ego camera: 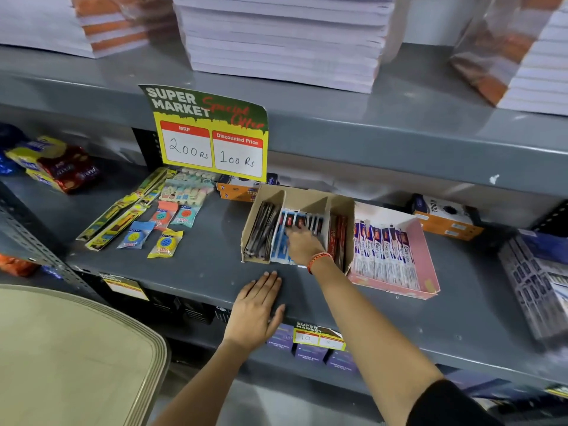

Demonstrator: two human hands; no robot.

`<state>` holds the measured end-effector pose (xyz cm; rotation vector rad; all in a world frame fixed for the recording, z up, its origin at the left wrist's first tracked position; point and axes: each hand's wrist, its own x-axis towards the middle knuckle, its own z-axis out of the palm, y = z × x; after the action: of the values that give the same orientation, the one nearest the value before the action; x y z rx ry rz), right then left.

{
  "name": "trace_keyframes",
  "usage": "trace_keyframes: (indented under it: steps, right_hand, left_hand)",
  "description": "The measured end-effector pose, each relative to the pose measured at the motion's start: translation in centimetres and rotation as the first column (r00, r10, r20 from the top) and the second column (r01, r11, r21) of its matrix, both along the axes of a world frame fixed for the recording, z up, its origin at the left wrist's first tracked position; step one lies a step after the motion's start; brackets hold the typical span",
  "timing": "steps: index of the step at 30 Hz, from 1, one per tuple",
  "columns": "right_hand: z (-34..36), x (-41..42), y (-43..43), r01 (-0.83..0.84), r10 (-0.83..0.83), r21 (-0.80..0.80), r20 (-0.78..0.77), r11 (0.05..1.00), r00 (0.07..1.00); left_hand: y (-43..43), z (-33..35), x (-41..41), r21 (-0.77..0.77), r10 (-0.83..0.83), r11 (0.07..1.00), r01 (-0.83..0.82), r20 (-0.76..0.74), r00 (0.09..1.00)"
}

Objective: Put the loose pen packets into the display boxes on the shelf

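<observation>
A brown cardboard display box (302, 196) with three compartments stands on the grey shelf (203, 272). Dark pen packets fill its left slot, blue and white packets (281, 241) the middle, red ones (336, 238) the right. My right hand (302, 244) reaches into the middle slot, its fingers on the blue packets; whether it grips one is hidden. My left hand (258, 309) lies flat and open on the shelf's front edge, holding nothing. A pink display box (421, 250) of white and blue pen packets sits right beside the brown one.
A price sign (209, 133) hangs from the upper shelf above. Loose small packets (159, 222) and long yellow-green packs lie to the left, orange boxes (447, 219) behind. Stacks of notebooks (282, 38) fill the top shelf. A tan stack of trays (76, 358) sits at lower left.
</observation>
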<state>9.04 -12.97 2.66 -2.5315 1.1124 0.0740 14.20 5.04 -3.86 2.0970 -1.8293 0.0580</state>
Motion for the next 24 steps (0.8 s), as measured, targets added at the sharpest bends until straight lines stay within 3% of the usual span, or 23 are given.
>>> trace_keyframes:
  steps: [4, 9, 14, 19, 24]
  right_hand:
    - [-1.4, 0.0, 0.2, -0.006, 0.011, 0.027, -0.175, 1.000, 0.985]
    - [-1.5, 0.1, 0.3, 0.021, -0.013, 0.049, -0.151, 0.999, 0.989]
    - [0.5, -0.9, 1.1, 0.069, -0.063, -0.033, 0.143, 0.997, 0.988]
    - [3.3, -4.8, 1.7, 0.165, -0.083, -0.138, 0.465, 0.977, 0.882]
    - [5.1, -10.8, 2.0, 0.328, -0.174, -0.198, 0.546, 0.924, 0.819]
  left_hand:
    - [0.1, 0.0, 0.0, 0.007, -0.001, 1.000, 0.001, -0.002, 1.000]
    - [0.2, 0.2, 0.0, 0.023, 0.006, 1.000, -0.006, -0.004, 1.000]
    - [0.2, 0.5, -0.1, 0.052, 0.011, 0.999, -0.012, 0.016, 1.000]
    - [0.1, 0.3, -0.4, 0.046, 0.019, 0.999, -0.019, 0.014, 1.000]
    - [-0.1, 0.9, -0.5, 0.067, 0.036, 0.997, -0.035, -0.024, 0.999]
